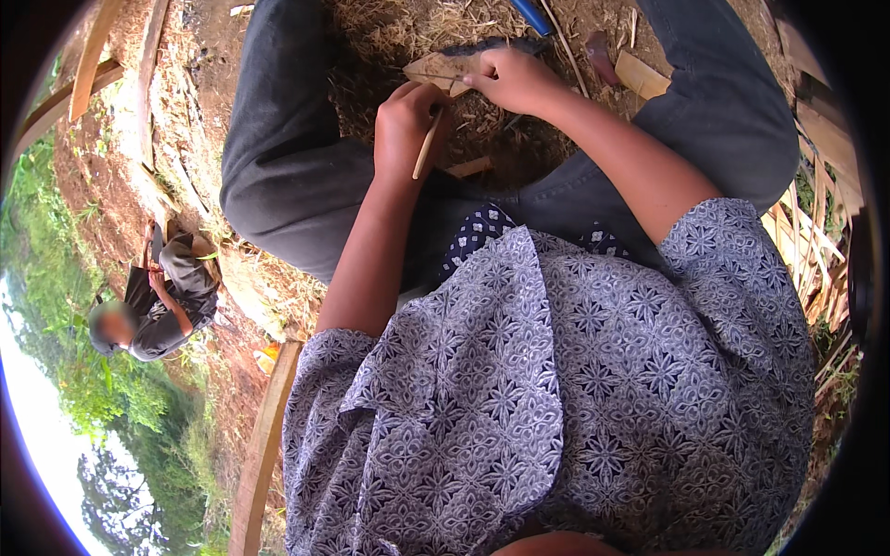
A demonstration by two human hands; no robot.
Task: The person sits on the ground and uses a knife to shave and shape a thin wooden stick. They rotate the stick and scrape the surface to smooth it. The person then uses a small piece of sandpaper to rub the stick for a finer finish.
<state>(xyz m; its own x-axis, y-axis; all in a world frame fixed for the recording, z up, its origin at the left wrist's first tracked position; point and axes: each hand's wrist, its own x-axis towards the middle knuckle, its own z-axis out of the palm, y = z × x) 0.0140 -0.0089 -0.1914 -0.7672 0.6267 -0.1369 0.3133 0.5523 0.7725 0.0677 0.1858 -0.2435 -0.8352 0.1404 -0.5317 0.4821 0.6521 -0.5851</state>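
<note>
My left hand [408,122] is closed around a thin pale wooden stick [426,146], whose end points back toward my wrist. My right hand [521,82] is closed just beside it, fingertips pinched at the edge of a flat tan piece of wood [447,67]. A thin dark strip runs across that flat piece toward the right fingertips. What the right fingers grip is too small to make out. Both hands are low between my bent legs, over ground strewn with shavings [389,32].
Beyond my right hand lie a blue tube-like object [531,15] and a wooden block [642,74]. Split strips of wood [807,236] are heaped at the right. On the left, a person [162,296] sits on the slope, near a long wooden beam [264,454].
</note>
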